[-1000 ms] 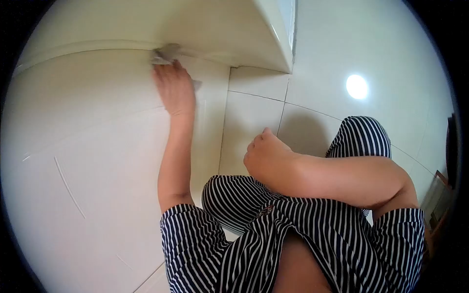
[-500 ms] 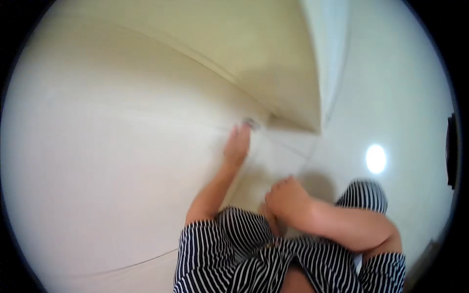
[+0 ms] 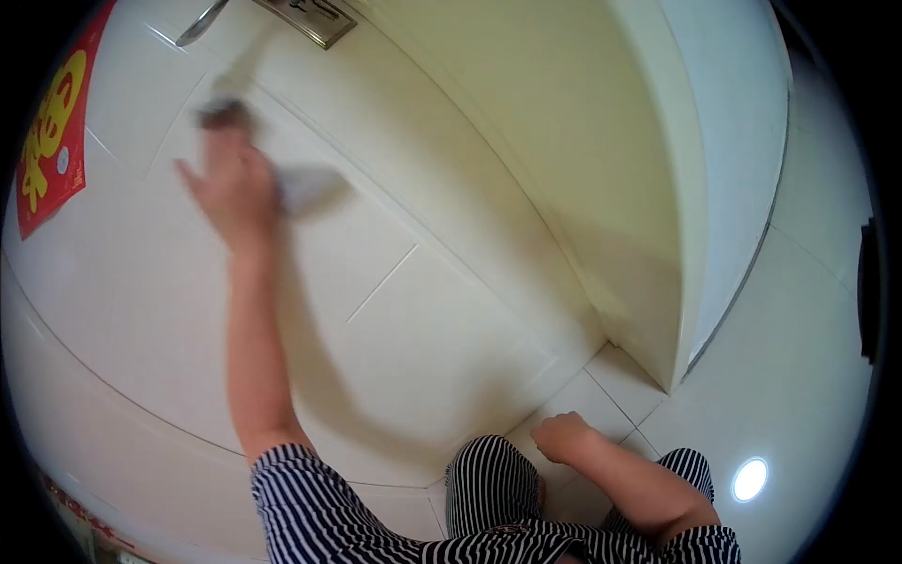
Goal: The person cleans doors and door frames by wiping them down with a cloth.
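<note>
My left hand [image 3: 240,193] is raised against a white door panel [image 3: 376,376], below the metal handle. Its fingers press a grey cloth [image 3: 315,188] to the surface; the cloth is blurred, one part dark at the fingertips and a pale part hanging to the right of the hand. The thumb sticks out to the left. My right hand [image 3: 562,437] is closed beside my knee, above the tiled floor, and whether anything is inside it is hidden.
A door handle [image 3: 202,23] and its metal plate [image 3: 315,19] are at the top. A red and yellow decoration [image 3: 56,132] hangs at the left. The cream door frame [image 3: 620,188] rises at the right, beside floor tiles [image 3: 799,310].
My left hand has moved with the cloth from the door's low edge up towards the handle. The view has turned, bringing the handle and red decoration in. My right hand stays near my knee.
</note>
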Available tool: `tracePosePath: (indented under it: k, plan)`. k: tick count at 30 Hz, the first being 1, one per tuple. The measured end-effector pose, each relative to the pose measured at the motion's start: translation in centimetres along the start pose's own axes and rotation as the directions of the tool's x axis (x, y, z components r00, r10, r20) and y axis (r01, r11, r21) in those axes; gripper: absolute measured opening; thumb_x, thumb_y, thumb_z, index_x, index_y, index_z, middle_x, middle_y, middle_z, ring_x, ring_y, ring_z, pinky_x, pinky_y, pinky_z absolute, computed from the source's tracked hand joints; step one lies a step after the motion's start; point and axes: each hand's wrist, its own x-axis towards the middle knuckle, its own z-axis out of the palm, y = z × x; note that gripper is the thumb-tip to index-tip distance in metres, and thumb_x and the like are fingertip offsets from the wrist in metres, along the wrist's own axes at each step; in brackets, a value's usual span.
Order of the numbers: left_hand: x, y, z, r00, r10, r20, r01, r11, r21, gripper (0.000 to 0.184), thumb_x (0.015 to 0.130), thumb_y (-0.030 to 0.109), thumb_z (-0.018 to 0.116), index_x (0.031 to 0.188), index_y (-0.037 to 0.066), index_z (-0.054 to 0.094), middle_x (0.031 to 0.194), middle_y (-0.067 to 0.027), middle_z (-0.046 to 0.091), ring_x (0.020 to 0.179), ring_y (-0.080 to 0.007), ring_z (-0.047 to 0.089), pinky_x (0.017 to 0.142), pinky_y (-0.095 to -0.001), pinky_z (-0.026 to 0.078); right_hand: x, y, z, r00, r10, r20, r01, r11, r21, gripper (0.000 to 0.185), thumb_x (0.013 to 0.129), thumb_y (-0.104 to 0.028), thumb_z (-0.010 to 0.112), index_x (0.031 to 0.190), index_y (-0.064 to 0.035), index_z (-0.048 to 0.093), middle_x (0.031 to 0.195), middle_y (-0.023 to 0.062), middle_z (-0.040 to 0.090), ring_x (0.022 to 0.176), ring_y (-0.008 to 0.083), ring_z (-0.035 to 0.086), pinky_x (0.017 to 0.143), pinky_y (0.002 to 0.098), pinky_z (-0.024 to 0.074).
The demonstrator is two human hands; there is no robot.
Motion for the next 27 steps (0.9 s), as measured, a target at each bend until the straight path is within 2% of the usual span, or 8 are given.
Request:
tracePosePath:
  k: [1, 3, 7, 9, 11, 19, 24, 27]
  plan:
    - [3.0, -3.7, 0.8, 0.997, -0.038, 0.067, 0.007, 0.914, 0.406, 0.036, 0.095, 0.021, 0.045, 0.128, 0.011, 0.057, 0.133, -0.0074, 0.059, 0.127, -0.0238, 0.052, 0.11, -0.0638, 0.027, -0.2, -0.1, -0.4, 1.0, -0.001, -0.002, 0.001, 1.0, 0.002, 0.02, 0.09, -0.013, 0.053, 0.103, -0.008, 0.068, 0.105, 0.0136, 0.069, 0.101, 0.032, 0.067, 0.083, 0.0453, 0.0529]
    - [8.0, -8.9, 2.3, 0.928, -0.348, -0.137, 0.368, 0.913, 0.177, 0.038, 0.097, 0.03, 0.042, 0.126, 0.013, 0.058, 0.129, -0.0082, 0.06, 0.123, -0.026, 0.054, 0.105, -0.058, 0.035, -0.4, -0.5, -1.1, 0.999, -0.008, -0.035, 0.008, 1.0, -0.008, 0.021, 0.089, -0.012, 0.053, 0.103, -0.008, 0.068, 0.106, 0.0142, 0.069, 0.102, 0.0322, 0.066, 0.084, 0.0458, 0.0526]
    - [10.4, -10.7, 3.5, 0.898, -0.44, 0.005, 0.439, 0.895, 0.077, 0.03, 0.094, 0.022, 0.048, 0.117, 0.011, 0.064, 0.127, -0.011, 0.06, 0.115, -0.0311, 0.057, 0.1, -0.0518, 0.041, -0.8, -0.8, -1.3, 0.999, 0.018, 0.031, -0.019, 0.999, 0.03, 0.022, 0.09, -0.012, 0.052, 0.105, -0.0083, 0.067, 0.107, 0.0144, 0.068, 0.102, 0.0329, 0.066, 0.085, 0.046, 0.052]
    - [8.5, -5.0, 1.2, 0.993, 0.048, -0.106, -0.02, 0.968, 0.249, 0.03, 0.093, 0.025, 0.052, 0.116, 0.01, 0.065, 0.122, -0.0135, 0.062, 0.11, -0.0327, 0.058, 0.096, -0.049, 0.044, -0.7, -0.5, -0.8, 1.0, -0.005, 0.006, 0.005, 1.0, 0.017, 0.022, 0.091, -0.014, 0.052, 0.106, -0.0085, 0.067, 0.108, 0.0145, 0.068, 0.102, 0.0333, 0.066, 0.086, 0.0462, 0.0517]
    - [4.7, -0.5, 0.7, 0.988, 0.096, -0.12, -0.11, 0.988, -0.111, 0.031, 0.092, 0.024, 0.055, 0.117, 0.008, 0.064, 0.121, -0.0144, 0.063, 0.112, -0.0323, 0.057, 0.099, -0.0491, 0.044, -0.3, -0.1, -0.3, 1.0, -0.01, -0.004, 0.01, 1.0, 0.005, 0.022, 0.091, -0.015, 0.051, 0.105, -0.0084, 0.067, 0.108, 0.0148, 0.068, 0.102, 0.0333, 0.066, 0.086, 0.0462, 0.0518]
    - [-18.0, 17.8, -9.2, 0.775, 0.593, 0.218, -0.189, 0.547, -0.815, 0.036, 0.082, 0.012, 0.058, 0.116, 0.002, 0.062, 0.127, -0.0141, 0.058, 0.129, -0.0281, 0.05, 0.11, -0.0503, 0.036, 1.2, 1.2, 1.9, 0.993, 0.058, -0.101, -0.052, 0.997, 0.057, 0.019, 0.084, -0.009, 0.059, 0.097, -0.0068, 0.072, 0.107, 0.0128, 0.071, 0.096, 0.0312, 0.07, 0.079, 0.0446, 0.0532]
    - [-27.2, 19.9, -11.8, 0.558, 0.805, 0.203, -0.208, 0.372, -0.905, 0.043, 0.083, 0.012, 0.056, 0.125, 0.006, 0.06, 0.135, -0.0077, 0.055, 0.136, -0.0197, 0.044, 0.117, -0.047, 0.028, 0.5, 0.8, 1.1, 0.992, 0.115, -0.055, -0.111, 0.991, 0.073, 0.019, 0.084, -0.009, 0.06, 0.098, -0.0072, 0.073, 0.105, 0.0133, 0.072, 0.101, 0.0311, 0.068, 0.085, 0.0442, 0.0506]
    - [-25.8, 19.0, -10.7, 0.653, 0.73, 0.201, -0.156, 0.389, -0.908, 0.044, 0.082, 0.012, 0.056, 0.126, 0.007, 0.06, 0.138, -0.0058, 0.055, 0.137, -0.0186, 0.043, 0.117, -0.0487, 0.026, 1.1, 1.5, 1.8, 0.99, 0.128, -0.062, -0.125, 0.991, 0.045, 0.019, 0.084, -0.009, 0.06, 0.097, -0.0069, 0.073, 0.104, 0.0132, 0.072, 0.1, 0.0308, 0.069, 0.083, 0.0438, 0.0512]
